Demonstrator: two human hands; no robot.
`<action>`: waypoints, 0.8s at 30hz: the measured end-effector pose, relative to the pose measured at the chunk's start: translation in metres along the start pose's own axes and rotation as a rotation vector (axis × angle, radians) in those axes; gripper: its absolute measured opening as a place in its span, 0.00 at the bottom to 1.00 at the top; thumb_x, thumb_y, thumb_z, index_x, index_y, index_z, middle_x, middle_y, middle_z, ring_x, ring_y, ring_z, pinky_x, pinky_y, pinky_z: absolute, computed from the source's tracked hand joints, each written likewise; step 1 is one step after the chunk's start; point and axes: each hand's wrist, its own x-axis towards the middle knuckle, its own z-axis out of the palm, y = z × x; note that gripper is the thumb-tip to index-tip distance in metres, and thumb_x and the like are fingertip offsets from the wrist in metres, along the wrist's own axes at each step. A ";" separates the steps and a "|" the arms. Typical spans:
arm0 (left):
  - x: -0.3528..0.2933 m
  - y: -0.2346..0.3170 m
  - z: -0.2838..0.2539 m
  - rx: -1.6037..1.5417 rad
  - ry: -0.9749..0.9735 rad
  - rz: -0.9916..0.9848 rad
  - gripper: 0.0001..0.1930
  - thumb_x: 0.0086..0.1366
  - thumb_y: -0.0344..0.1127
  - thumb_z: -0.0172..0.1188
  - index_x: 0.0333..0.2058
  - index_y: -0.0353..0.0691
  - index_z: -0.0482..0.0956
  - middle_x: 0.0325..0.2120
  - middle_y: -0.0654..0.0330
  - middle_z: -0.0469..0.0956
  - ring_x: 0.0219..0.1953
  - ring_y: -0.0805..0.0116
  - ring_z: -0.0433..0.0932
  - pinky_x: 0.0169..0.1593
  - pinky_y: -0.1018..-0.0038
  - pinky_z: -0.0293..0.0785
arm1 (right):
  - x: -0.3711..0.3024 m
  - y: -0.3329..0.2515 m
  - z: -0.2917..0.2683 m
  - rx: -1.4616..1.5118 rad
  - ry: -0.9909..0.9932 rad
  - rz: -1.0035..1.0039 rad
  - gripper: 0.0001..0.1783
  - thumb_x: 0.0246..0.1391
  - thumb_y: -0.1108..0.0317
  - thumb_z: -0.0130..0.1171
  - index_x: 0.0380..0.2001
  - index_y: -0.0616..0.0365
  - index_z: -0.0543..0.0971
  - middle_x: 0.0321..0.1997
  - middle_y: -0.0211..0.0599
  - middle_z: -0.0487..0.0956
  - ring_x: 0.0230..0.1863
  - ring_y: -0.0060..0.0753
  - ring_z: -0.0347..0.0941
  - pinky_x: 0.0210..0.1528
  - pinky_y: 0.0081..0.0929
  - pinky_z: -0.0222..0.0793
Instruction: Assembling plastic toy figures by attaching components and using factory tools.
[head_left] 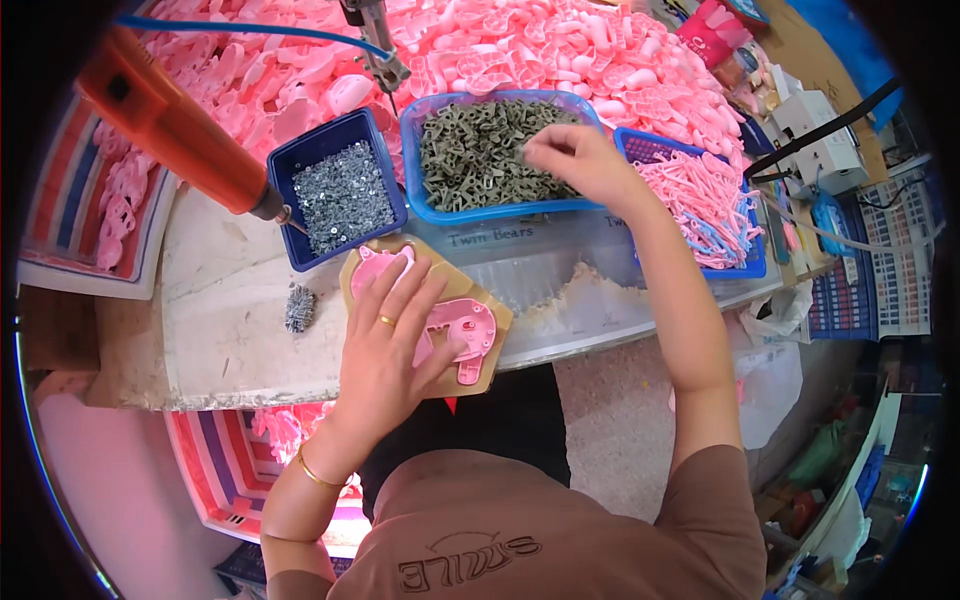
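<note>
My left hand (385, 335) lies with fingers stretched and spread over a pink plastic shell part (468, 335). The part rests in a tan holding block (490, 375) at the table's front edge, and the hand hides much of both. Over the right side of a light blue bin (500, 214) hangs my right hand (585, 165), its fingers curled together in a pinch. Small grey-green plastic pieces (480, 150) fill that bin. Whatever the pinched fingers hold, if anything, cannot be made out.
Left of it, a dark blue bin (292, 250) holds small metal screws (343, 195); an orange power driver (175, 125) hangs above. A screw pile (299, 308) lies on the table. Right stands a blue basket (745, 268) of pink strips. Pink shells (560, 50) heap behind.
</note>
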 end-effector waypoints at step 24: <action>0.020 -0.002 0.020 -0.984 0.170 -0.404 0.07 0.67 0.26 0.62 0.42 0.32 0.81 0.36 0.62 0.81 0.37 0.77 0.80 0.43 0.80 0.77 | -0.122 0.080 -0.115 -1.087 0.661 0.106 0.14 0.50 0.63 0.65 0.40 0.56 0.82 0.36 0.46 0.79 0.38 0.49 0.78 0.40 0.38 0.73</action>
